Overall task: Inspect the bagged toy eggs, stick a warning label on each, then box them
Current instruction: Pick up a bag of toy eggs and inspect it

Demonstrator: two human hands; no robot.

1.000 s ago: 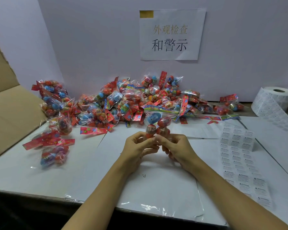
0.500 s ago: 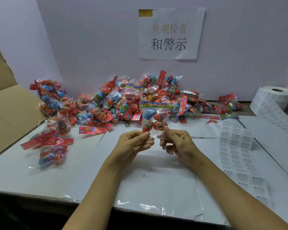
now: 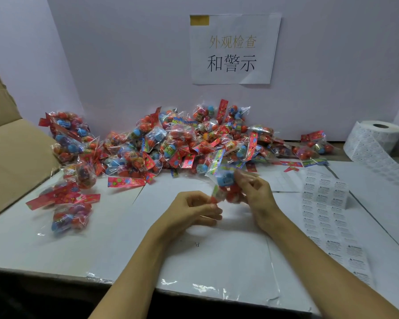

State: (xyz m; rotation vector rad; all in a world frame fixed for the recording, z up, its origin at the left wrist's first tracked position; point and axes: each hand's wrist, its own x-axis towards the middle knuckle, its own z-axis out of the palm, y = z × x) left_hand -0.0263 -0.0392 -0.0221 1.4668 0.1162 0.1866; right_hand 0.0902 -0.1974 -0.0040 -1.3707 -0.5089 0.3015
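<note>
A clear bag of red and blue toy eggs hangs above the table's middle, blurred by motion. My right hand grips the bag from its right side. My left hand pinches the bag's lower left corner with curled fingers. Behind the hands a big pile of bagged eggs lies against the back wall. A strip of white warning labels runs down the table on the right, fed from a label roll. An open cardboard box stands at the left.
Two loose bags lie near the box on the left, and another bag sits at the right end of the pile. A paper sign with Chinese characters hangs on the wall. The table's front edge is close below my forearms.
The bag has turned between my hands and swung right. My right hand has risen and closed round its side, while my left hand stays low at its corner.
</note>
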